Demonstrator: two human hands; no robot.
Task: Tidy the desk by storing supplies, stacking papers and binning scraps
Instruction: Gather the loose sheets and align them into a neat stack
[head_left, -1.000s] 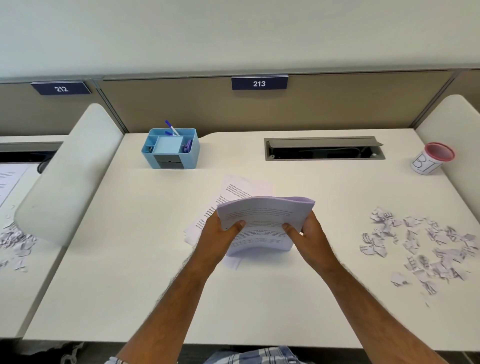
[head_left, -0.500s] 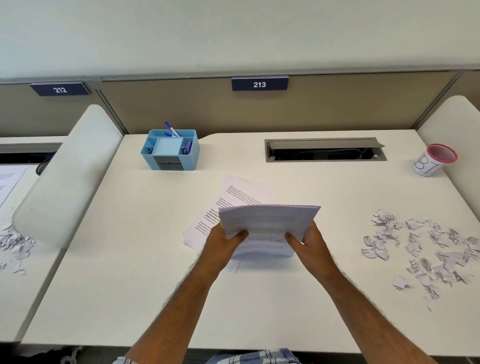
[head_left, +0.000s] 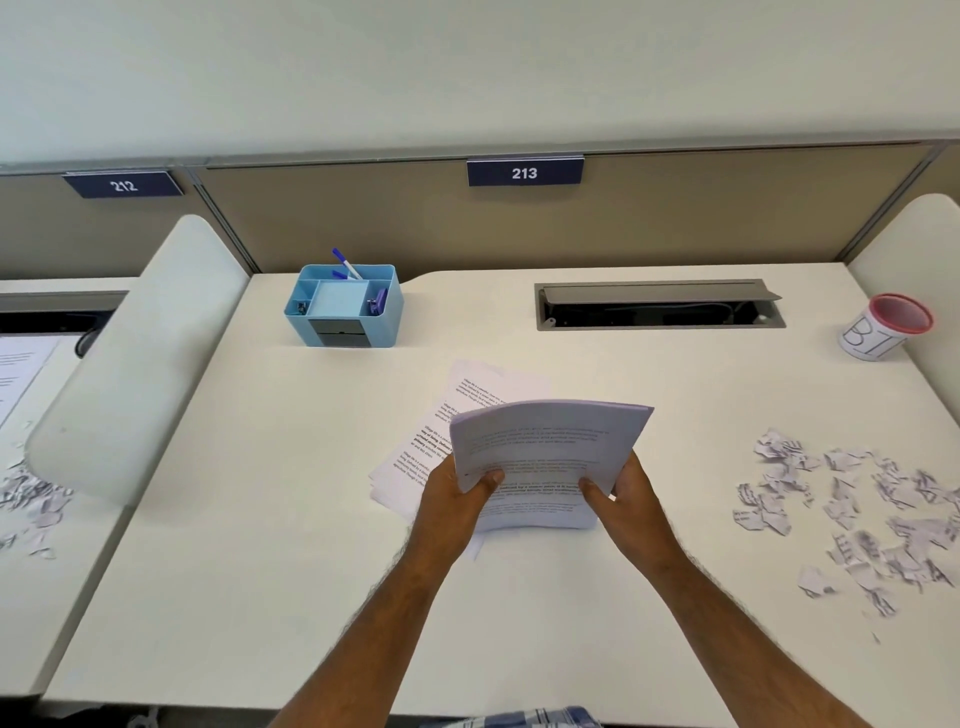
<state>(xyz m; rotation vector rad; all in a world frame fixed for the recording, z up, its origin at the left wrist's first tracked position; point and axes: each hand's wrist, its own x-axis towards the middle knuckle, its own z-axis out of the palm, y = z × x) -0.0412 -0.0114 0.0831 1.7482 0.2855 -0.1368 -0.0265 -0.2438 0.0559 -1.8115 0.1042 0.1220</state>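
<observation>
A stack of printed papers (head_left: 545, 447) stands tilted on its lower edge at the middle of the white desk (head_left: 260, 519). My left hand (head_left: 454, 499) grips its left side and my right hand (head_left: 631, 499) grips its right side, thumbs on the front sheet. Behind the stack, more printed sheets (head_left: 447, 436) lie fanned out flat on the desk. Torn paper scraps (head_left: 857, 509) are scattered over the right part of the desk. A cup with a red rim (head_left: 883, 327) marked as a bin sits at the far right.
A blue desk organizer (head_left: 343, 306) with pens stands at the back left. A grey cable hatch (head_left: 657, 306) is open at the back. White dividers (head_left: 130, 353) flank the desk. The neighbouring desk on the left carries more scraps (head_left: 31, 499) and a sheet.
Both hands have kept hold of the stack; it was tapped slightly lower and now stands a bit more upright. Nothing else on the desk has moved.
</observation>
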